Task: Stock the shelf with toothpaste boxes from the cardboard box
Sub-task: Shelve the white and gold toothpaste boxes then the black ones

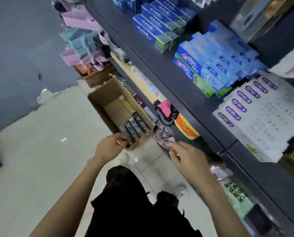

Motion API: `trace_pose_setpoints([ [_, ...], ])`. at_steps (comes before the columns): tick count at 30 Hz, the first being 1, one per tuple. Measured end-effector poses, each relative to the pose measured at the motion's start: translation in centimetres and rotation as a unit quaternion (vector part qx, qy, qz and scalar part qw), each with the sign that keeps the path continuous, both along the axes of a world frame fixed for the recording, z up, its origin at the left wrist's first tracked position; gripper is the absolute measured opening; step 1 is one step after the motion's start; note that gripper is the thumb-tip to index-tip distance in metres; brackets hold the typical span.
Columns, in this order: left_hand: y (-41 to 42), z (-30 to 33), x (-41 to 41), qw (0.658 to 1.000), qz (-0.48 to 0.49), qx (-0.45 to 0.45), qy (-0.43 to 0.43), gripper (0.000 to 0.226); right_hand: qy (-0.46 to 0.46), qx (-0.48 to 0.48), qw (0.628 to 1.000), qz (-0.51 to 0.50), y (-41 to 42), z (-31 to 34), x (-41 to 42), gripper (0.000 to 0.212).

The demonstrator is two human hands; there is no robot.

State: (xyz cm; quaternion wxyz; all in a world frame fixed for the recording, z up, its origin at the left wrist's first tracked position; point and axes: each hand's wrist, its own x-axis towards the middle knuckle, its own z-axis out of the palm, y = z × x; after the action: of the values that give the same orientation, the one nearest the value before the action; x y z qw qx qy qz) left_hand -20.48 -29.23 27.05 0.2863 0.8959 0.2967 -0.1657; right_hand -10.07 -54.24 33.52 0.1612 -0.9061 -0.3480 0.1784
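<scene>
An open cardboard box (pixel 98 98) stands on the floor beside the shelf. Several dark toothpaste boxes (pixel 139 124) lie at its near end. My left hand (pixel 108 147) reaches into that end, its fingers pinching the tip of one dark toothpaste box (pixel 130 140). My right hand (pixel 185 156) holds another dark patterned toothpaste box (pixel 162 136) just outside the carton, near the lower shelf edge. The dark shelf (pixel 177 86) carries blue toothpaste boxes (pixel 159 26), light blue ones (pixel 211 65) and white ones with purple labels (pixel 255 110).
Pink and blue hanging goods (pixel 78 40) fill the far end of the aisle. An orange pack (pixel 185 126) and pink items (pixel 166 110) sit on the lower shelf. Pale tiled floor (pixel 48 151) stretches to the left. My dark trousers (pixel 134 202) are below.
</scene>
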Motion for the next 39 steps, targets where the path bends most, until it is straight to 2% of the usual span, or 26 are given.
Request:
trace_pose_setpoints([
  [2, 5.3, -2.1, -0.8, 0.999, 0.034, 0.014, 0.022, 0.026, 0.030, -0.005, 1.000, 0.001, 4.8, -1.8, 0.4, 0.024],
  [5, 12.7, -5.1, -0.9, 0.997, 0.021, 0.025, 0.070, 0.031, 0.079, -0.028, 0.996, -0.008, 12.4, -5.8, 1.4, 0.026],
  [8, 18.1, -7.4, -0.3, 0.997, 0.040, 0.012, 0.071, 0.036, 0.139, -0.056, 0.988, -0.029, 18.9, -10.8, 2.7, 0.031],
  [11, 22.5, -10.7, 1.3, 0.990, 0.123, -0.021, 0.065, 0.042, 0.171, -0.092, 0.980, -0.040, 24.1, -16.4, 4.5, 0.037],
  [14, 25.0, -15.2, 2.9, 0.971, 0.203, -0.100, 0.074, 0.052, 0.178, -0.123, 0.975, -0.042, 28.0, -22.5, 6.6, 0.043],
  [16, 25.8, -18.3, 3.7, 0.958, 0.245, -0.132, 0.073, 0.063, 0.164, -0.127, 0.978, -0.038, 30.3, -26.5, 7.9, 0.047],
  [19, 26.1, -22.7, 4.7, 0.929, 0.331, -0.162, 0.015, 0.072, 0.123, -0.105, 0.987, -0.023, 33.2, -32.9, 10.0, 0.048],
  [22, 26.0, -25.7, 5.8, 0.892, 0.407, -0.185, -0.074, 0.066, 0.061, -0.091, 0.993, 0.034, 35.4, -39.4, 11.6, 0.050],
  [25, 25.5, -27.6, 6.5, 0.872, 0.433, -0.177, -0.146, 0.054, 0.046, -0.133, 0.989, 0.042, 37.8, -45.1, 12.8, 0.057],
  [29, 24.8, -29.3, 6.4, 0.866, 0.435, -0.144, -0.199, 0.049, 0.066, -0.215, 0.974, 0.026, 40.4, -50.4, 14.1, 0.070],
  [35, 25.1, -30.3, 5.7, 0.874, 0.414, -0.136, -0.216, 0.052, -0.022, -0.248, 0.968, -0.043, 42.4, -54.6, 14.1, 0.081],
  [37, 25.2, -30.4, 5.6, 0.877, 0.409, -0.136, -0.212, 0.053, -0.007, -0.241, 0.969, -0.060, 42.6, -54.8, 14.0, 0.082],
  [39, 25.3, -30.3, 5.6, 0.887, 0.400, -0.121, -0.197, 0.053, 0.049, -0.201, 0.971, -0.120, 42.7, -53.2, 13.9, 0.081],
])
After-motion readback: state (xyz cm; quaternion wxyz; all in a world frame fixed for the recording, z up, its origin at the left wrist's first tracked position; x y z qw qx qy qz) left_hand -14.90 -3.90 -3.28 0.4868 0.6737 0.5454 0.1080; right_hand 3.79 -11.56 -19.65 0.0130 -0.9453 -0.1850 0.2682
